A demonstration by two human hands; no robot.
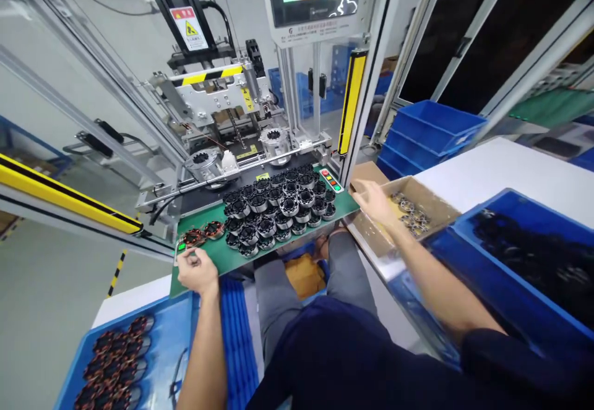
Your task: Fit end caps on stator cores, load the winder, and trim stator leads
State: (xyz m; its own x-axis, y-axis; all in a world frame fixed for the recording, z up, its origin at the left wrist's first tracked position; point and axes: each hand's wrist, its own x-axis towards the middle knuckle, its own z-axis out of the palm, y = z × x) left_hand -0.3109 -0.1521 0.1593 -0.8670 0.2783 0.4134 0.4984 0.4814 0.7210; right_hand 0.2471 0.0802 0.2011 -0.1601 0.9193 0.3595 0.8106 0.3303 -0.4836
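Note:
My left hand (198,269) is at the left front corner of the green work surface (227,260), fingers loosely curled, no object visible in them. Just beyond it is a green-lit button (182,247). Two copper-wound stators (214,230) lie behind that hand. My right hand (374,201) is at the surface's right end, between the button panel (331,180) and a cardboard box (448,203). Its fingers reach forward, apart, somewhat blurred, with nothing visible in them. Stacked black-and-silver stator cores (266,227) fill the middle of the green surface.
Behind the cores stands a machine with two round fixtures (275,141) and a striped crossbar (211,76). Yellow light-curtain posts (352,102) flank the opening. A blue tray (160,329) of wound stators is at lower left; a blue bin (520,203) of dark parts is at right.

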